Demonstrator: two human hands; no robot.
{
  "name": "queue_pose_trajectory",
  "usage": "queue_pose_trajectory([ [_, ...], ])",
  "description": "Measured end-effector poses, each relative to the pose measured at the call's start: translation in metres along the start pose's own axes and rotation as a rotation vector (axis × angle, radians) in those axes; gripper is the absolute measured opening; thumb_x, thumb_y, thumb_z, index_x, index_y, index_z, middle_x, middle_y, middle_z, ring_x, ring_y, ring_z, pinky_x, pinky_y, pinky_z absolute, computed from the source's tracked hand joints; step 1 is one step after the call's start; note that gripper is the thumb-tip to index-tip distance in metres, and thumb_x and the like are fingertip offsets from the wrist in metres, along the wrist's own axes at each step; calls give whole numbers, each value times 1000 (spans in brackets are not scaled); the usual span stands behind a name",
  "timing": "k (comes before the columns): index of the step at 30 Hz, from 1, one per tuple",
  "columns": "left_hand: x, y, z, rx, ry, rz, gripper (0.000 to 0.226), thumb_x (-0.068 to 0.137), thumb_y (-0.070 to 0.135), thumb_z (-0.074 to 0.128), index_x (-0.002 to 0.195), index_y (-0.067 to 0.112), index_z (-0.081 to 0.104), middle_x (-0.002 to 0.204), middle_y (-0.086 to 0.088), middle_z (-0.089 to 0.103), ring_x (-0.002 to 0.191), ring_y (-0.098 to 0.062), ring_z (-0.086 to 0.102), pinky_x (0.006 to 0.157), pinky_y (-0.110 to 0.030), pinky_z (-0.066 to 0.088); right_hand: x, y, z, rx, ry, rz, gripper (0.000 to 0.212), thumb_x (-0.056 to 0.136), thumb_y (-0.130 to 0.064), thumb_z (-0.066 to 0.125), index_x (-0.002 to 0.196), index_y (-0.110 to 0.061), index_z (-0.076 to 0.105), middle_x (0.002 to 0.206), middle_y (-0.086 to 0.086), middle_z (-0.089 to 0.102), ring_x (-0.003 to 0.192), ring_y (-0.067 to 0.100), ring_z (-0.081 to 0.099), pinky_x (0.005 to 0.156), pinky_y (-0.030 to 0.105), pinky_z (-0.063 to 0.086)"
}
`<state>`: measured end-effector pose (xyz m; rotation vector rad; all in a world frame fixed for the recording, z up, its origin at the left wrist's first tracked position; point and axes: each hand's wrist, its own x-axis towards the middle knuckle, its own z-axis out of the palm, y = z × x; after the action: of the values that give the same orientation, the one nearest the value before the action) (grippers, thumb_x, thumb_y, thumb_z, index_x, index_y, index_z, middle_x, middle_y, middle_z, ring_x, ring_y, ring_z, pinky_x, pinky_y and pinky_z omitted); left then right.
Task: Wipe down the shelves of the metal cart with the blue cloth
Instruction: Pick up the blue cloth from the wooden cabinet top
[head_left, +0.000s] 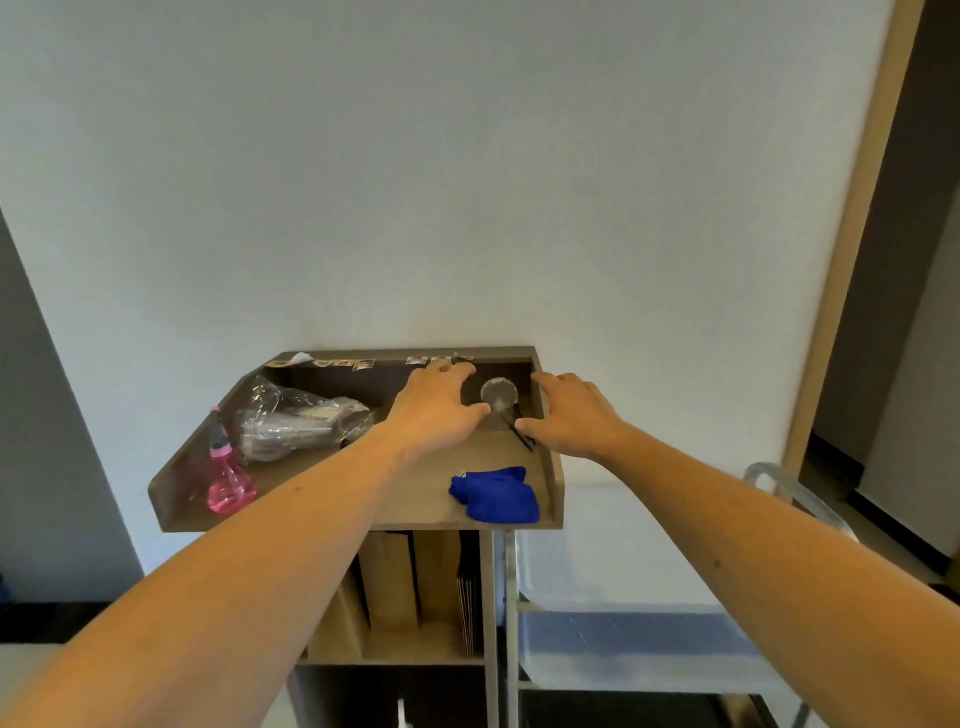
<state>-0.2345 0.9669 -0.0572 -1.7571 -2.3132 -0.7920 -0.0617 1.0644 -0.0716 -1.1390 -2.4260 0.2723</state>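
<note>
Blue cloth lies bunched near the front right corner of the wooden shelf top, just below the middle of the frame, with neither of our hands on it. We judge it soft, light and limp, so it should scrunch easily; pinching the heaped middle would lift it in one piece. To its right, lower in the frame, stands the metal cart with its pale shelves, close beside the wooden unit. At left centre a pink spray bottle stands on the wooden top, a crinkled clear plastic bag just beyond it. Farther back, near the rear wall, our left hand is spread, fingers loosely curved, holding nothing. Our right hand is likewise open and empty. Between them sits a small round clear object, a thin dark stick just in front; whether either hand touches these we cannot tell.
</note>
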Motion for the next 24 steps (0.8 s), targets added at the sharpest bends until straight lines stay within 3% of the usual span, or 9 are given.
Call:
queue_pose_trajectory([
  [6,68,-41,19,-63,8,42,65,88,47,63,146,27,41,151,-3,42,138,-25,38,109,-42,37,68,-5,25,-17,22,26,76,90,-48,66,153,-21,34,151,12,44,135,35,42,104,45,42],
  [12,143,-88,29,-82,-28,94,62,88,48,63,143,24,45,145,-5,48,133,-25,44,106,-39,39,139,-22,45,-40,6,78,69,85,-52,66,142,-22,45,138,11,52,122,32,49,98,49,49],
  [18,199,-124,47,-87,-71,107,60,86,48,62,139,25,48,143,-6,50,132,-28,43,107,-43,39,192,-24,68,-46,-16,129,80,76,-57,65,146,-24,42,138,11,51,123,32,49,98,48,49],
  [24,245,-135,75,-73,-86,109,62,89,49,60,144,25,44,148,-6,45,136,-29,38,109,-43,36,241,-4,86,-70,-10,140,77,83,-54,68,148,-23,40,143,11,49,127,33,46,100,45,47],
])
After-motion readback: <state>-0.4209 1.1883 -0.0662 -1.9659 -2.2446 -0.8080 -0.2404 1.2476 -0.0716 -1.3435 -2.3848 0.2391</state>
